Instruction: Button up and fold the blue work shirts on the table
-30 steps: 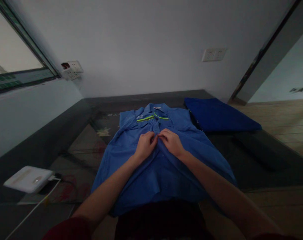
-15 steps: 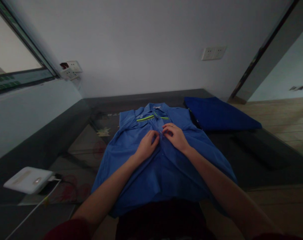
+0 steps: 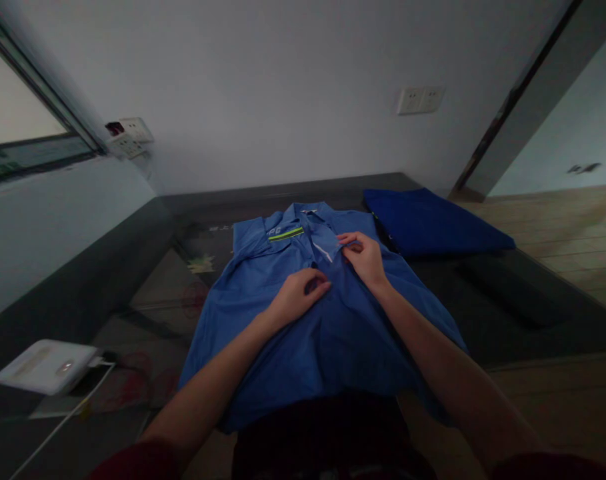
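A blue work shirt (image 3: 263, 313) lies front up, its collar at the far end and a yellow-green stripe across the chest. My right hand (image 3: 365, 260) pinches the edge of the shirt's front opening and holds that flap up and to the right, showing a pale strip inside. Lower and to the left, my left hand (image 3: 297, 293) rests on the front opening with fingers curled and thumb meeting them at the cloth. Whatever lies within that left pinch is mostly hidden by the fingers.
Under the shirt is a dark table (image 3: 193, 207) against the wall. A folded dark blue cloth item (image 3: 437, 223) lies at the right. On the left sits a white device (image 3: 47, 367) with a white cable (image 3: 63, 423). Wall sockets (image 3: 420, 100) are behind.
My right hand has drawn the front flap up and to the right, opening the front wider. My left hand has slid slightly down along the opening. The view has shifted a little.
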A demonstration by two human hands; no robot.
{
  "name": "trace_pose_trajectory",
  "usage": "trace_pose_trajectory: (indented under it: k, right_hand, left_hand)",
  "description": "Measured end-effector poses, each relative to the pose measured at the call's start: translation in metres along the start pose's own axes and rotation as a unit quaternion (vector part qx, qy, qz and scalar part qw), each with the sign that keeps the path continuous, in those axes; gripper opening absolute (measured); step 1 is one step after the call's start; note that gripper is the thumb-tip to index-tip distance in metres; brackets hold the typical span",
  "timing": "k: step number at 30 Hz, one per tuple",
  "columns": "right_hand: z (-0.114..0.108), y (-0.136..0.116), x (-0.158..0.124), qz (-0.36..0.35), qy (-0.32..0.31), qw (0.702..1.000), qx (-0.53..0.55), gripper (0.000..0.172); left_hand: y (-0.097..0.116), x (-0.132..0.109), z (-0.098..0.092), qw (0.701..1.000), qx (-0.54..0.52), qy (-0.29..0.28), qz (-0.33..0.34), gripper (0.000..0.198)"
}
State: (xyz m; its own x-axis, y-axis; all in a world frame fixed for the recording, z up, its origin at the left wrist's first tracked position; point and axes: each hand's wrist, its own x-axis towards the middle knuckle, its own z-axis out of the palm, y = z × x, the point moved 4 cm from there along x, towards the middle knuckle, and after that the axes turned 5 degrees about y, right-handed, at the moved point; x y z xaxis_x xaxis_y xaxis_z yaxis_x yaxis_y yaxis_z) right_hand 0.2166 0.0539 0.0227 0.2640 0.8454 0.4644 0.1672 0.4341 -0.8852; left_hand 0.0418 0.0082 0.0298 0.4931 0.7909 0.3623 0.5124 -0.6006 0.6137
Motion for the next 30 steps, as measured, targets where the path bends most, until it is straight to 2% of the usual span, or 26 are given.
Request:
trace_pose_trajectory:
  k: [2,5,11,13,16,20,22,24,30]
  right_hand:
    - [0.0,0.003,0.001,0.007,0.01,1.0,0.008,0.006]
    - [-0.001,0.008,0.002,-0.006,0.007,1.0,-0.008,0.009]
    - [0.001,0.002,-0.002,-0.05,-0.087,0.988,-0.116,0.038]
    - [-0.001,-0.011,-0.008,-0.061,-0.089,0.987,-0.123,0.034]
    - [0.0,-0.039,-0.022,-0.094,-0.101,0.982,-0.127,0.021]
    - [0.015,-0.06,-0.041,-0.125,-0.188,0.965,-0.136,0.006]
    - [0.023,-0.056,-0.045,-0.116,-0.21,0.961,-0.138,0.005]
    - [0.027,-0.047,-0.046,-0.102,-0.198,0.965,-0.139,0.006]
    - [0.025,-0.023,-0.046,-0.062,-0.173,0.974,-0.136,0.012]
  left_hand:
    - [-0.002,-0.001,0.005,0.999,-0.011,-0.042,-0.032,0.022]
    - [-0.011,-0.002,0.009,0.993,-0.059,-0.06,-0.085,0.019]
    - [-0.028,0.002,0.006,0.949,-0.25,-0.053,-0.186,0.025]
    - [-0.028,0.003,0.003,0.936,-0.287,-0.044,-0.201,0.028]
    - [-0.025,0.005,-0.005,0.923,-0.319,-0.009,-0.215,0.031]
    - [-0.026,0.007,-0.014,0.913,-0.321,0.066,-0.242,0.036]
    - [-0.029,0.007,-0.016,0.912,-0.319,0.086,-0.245,0.037]
    - [-0.032,0.007,-0.016,0.91,-0.322,0.093,-0.245,0.037]
    - [-0.038,0.007,-0.007,0.92,-0.299,0.075,-0.241,0.035]
